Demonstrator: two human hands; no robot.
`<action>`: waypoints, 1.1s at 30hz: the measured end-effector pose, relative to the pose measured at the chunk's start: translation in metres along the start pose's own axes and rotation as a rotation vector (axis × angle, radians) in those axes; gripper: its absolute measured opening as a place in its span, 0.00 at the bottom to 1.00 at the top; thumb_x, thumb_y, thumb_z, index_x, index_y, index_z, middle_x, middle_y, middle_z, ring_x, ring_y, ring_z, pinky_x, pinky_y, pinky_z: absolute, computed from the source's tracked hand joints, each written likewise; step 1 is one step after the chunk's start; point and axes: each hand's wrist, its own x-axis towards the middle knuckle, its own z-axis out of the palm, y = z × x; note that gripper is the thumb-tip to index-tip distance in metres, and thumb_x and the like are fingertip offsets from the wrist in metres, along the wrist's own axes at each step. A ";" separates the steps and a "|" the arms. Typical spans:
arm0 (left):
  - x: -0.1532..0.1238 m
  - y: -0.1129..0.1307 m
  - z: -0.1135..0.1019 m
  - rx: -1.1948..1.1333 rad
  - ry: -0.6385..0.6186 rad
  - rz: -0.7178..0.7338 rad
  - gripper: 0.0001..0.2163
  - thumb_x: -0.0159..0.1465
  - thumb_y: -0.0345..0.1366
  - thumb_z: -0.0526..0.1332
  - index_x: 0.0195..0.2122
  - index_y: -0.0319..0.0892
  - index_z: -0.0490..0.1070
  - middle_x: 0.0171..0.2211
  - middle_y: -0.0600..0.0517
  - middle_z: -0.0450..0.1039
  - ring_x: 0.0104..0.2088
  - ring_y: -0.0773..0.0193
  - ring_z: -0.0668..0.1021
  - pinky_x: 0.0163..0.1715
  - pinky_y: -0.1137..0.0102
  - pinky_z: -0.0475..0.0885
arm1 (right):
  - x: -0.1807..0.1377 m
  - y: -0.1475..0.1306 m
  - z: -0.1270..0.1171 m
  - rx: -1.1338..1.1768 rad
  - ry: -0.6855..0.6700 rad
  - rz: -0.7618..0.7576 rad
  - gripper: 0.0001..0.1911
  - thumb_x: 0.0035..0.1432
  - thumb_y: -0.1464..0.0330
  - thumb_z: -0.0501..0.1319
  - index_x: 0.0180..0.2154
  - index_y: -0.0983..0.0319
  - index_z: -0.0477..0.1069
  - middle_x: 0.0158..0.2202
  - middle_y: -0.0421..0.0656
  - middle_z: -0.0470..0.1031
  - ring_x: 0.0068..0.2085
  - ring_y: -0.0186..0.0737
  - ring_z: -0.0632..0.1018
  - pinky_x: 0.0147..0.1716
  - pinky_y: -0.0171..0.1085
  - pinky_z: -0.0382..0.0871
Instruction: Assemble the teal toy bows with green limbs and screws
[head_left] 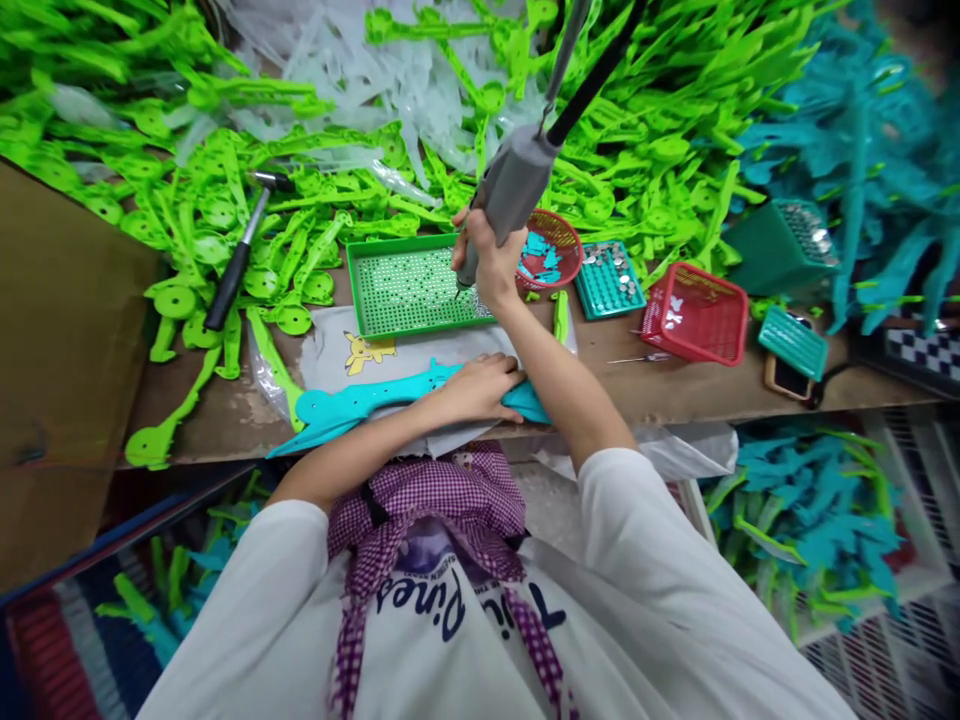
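My right hand is wrapped round a grey electric screwdriver, which hangs from a cable and a hook above. Its bit points down into the green perforated tray, near a small heap of screws; whether it touches one I cannot tell. My left hand grips a long blue plastic part lying along the bench's front edge, fingers over it and thumb on the near side. Under the part is a grey cloth with a yellow cartoon print.
A hammer lies at left on piled green plastic parts. To the right are a round red basket of blue pieces, a teal tray of metal discs, a red basket and a thin screwdriver. Cardboard stands at left.
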 end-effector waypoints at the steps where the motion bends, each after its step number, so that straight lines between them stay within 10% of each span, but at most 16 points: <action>1: 0.000 0.000 0.001 -0.006 0.003 0.000 0.31 0.61 0.51 0.70 0.60 0.36 0.71 0.55 0.36 0.74 0.55 0.43 0.74 0.55 0.55 0.68 | 0.000 0.001 0.000 -0.003 0.001 0.007 0.34 0.52 0.31 0.54 0.28 0.55 0.67 0.17 0.35 0.63 0.18 0.34 0.68 0.23 0.41 0.72; 8: 0.000 -0.003 0.005 -0.074 0.035 -0.005 0.29 0.61 0.50 0.70 0.59 0.38 0.72 0.55 0.35 0.73 0.55 0.41 0.74 0.54 0.52 0.68 | 0.002 0.007 -0.001 -0.099 -0.087 0.090 0.31 0.50 0.33 0.61 0.30 0.54 0.69 0.20 0.38 0.65 0.30 0.46 0.80 0.27 0.44 0.78; 20: 0.000 -0.002 0.005 -0.046 0.026 0.005 0.31 0.60 0.50 0.71 0.59 0.36 0.72 0.53 0.37 0.74 0.54 0.42 0.74 0.53 0.54 0.68 | 0.000 0.005 -0.002 -0.082 -0.056 0.090 0.32 0.49 0.33 0.62 0.33 0.55 0.69 0.18 0.35 0.65 0.28 0.39 0.77 0.29 0.40 0.75; 33: 0.000 -0.002 0.002 -0.046 -0.004 -0.027 0.31 0.62 0.50 0.69 0.64 0.43 0.69 0.52 0.41 0.74 0.52 0.45 0.74 0.50 0.58 0.67 | -0.021 -0.062 -0.055 -0.021 0.145 -0.028 0.35 0.46 0.28 0.55 0.32 0.51 0.67 0.16 0.34 0.59 0.16 0.37 0.66 0.16 0.40 0.63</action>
